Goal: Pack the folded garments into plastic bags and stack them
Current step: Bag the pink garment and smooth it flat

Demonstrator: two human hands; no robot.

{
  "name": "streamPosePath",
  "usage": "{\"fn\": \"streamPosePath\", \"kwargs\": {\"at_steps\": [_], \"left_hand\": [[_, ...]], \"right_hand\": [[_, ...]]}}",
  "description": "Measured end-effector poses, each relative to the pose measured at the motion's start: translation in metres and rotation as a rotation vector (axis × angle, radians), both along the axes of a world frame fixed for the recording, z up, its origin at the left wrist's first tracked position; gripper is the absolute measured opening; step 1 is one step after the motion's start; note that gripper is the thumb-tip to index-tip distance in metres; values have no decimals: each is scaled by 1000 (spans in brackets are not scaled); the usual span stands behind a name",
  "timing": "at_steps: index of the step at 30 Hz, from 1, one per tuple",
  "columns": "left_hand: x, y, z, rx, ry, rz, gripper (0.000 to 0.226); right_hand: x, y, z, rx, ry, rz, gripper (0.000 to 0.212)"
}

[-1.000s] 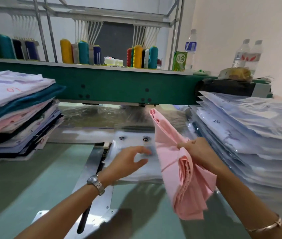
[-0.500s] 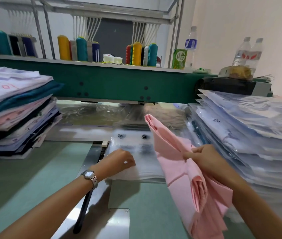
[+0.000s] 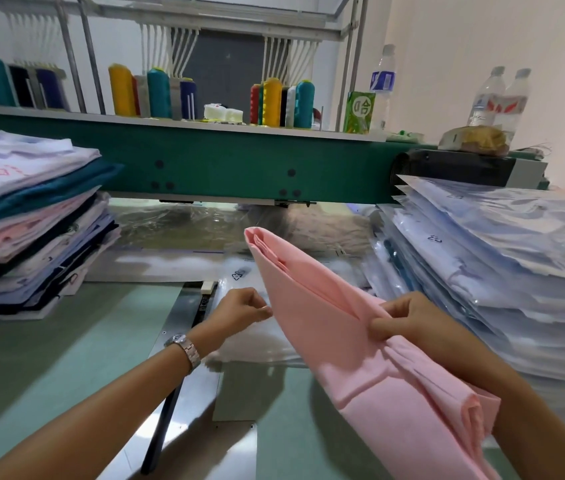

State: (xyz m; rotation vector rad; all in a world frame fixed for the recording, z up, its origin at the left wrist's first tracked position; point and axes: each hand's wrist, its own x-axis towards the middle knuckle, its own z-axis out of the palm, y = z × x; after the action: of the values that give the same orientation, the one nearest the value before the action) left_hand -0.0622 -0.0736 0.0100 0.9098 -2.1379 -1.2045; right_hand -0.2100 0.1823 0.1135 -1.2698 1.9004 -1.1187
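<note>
My right hand [image 3: 409, 320] grips a folded pink garment [image 3: 312, 306] at its middle and holds it tilted, its far end raised over the table. My left hand [image 3: 241, 306] has curled fingers that pinch the edge of a clear plastic bag [image 3: 243, 341] on top of a flat pile of empty bags, just left of the garment. A stack of unpacked folded garments [image 3: 28, 223] stands at the left. A tall stack of bagged garments [image 3: 495, 271] stands at the right.
A green embroidery machine beam [image 3: 239, 168] crosses the back, with thread cones [image 3: 158, 93] on the shelf above and water bottles [image 3: 497, 95] at the right. The green table [image 3: 66, 341] has a metal plate [image 3: 184, 393] with a dark slot under my left forearm.
My left hand went from spread fingers on the bag pile to a pinch on the top bag's edge. The pink garment in my right hand moved lower and nearer to me.
</note>
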Motion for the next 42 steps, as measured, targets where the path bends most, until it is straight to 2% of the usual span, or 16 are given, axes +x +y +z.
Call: {"fn": "streamPosePath", "kwargs": {"at_steps": [2, 5, 7, 8, 10, 14, 16, 17, 19, 21, 24, 28, 31, 34, 37, 42], "left_hand": [[-1, 0, 5, 32, 27, -49, 4], [0, 1, 6, -213, 76, -2, 8], [3, -1, 2, -377, 38, 30, 23], [6, 0, 3, -435, -20, -6, 10], [10, -1, 5, -521, -113, -100, 46], [15, 4, 11, -473, -178, -153, 64], [20, 2, 10, -449, -251, -152, 41], [22, 0, 11, -422, -245, -174, 37], [22, 5, 23, -436, -208, -210, 49], [21, 7, 34, -436, -136, -230, 29], [20, 6, 47, -399, -104, -388, 63], [22, 1, 52, -200, -28, -485, 57], [22, -3, 52, -145, -30, -399, 78], [19, 0, 53, -218, -47, -359, 88], [11, 9, 52, -361, -87, -319, 83], [2, 36, 52, -534, -41, -361, 82]], "right_hand": [[0, 4, -2, 32, -10, 32, 26], [0, 9, -10, 66, -40, 92, 39], [1, 13, -14, 74, -86, 132, 39], [2, 14, -16, 75, -99, 149, 35], [2, 16, -19, 73, -94, 175, 29], [2, 17, -23, 77, -69, 196, 19], [0, 17, -25, 91, -47, 192, 28], [-1, 17, -27, 99, -30, 183, 31], [-4, 17, -28, 110, 13, 170, 32], [-4, 17, -28, 119, 62, 167, 28], [-1, 13, -27, 143, 146, 118, 26], [-4, 4, -23, 161, 246, 28, 19], [-8, -4, -18, 202, 359, -18, 14], [-3, -15, -13, 268, 498, -51, 23], [6, -31, -10, 257, 590, -83, 38], [19, -56, -18, 195, 771, -142, 32]]}}
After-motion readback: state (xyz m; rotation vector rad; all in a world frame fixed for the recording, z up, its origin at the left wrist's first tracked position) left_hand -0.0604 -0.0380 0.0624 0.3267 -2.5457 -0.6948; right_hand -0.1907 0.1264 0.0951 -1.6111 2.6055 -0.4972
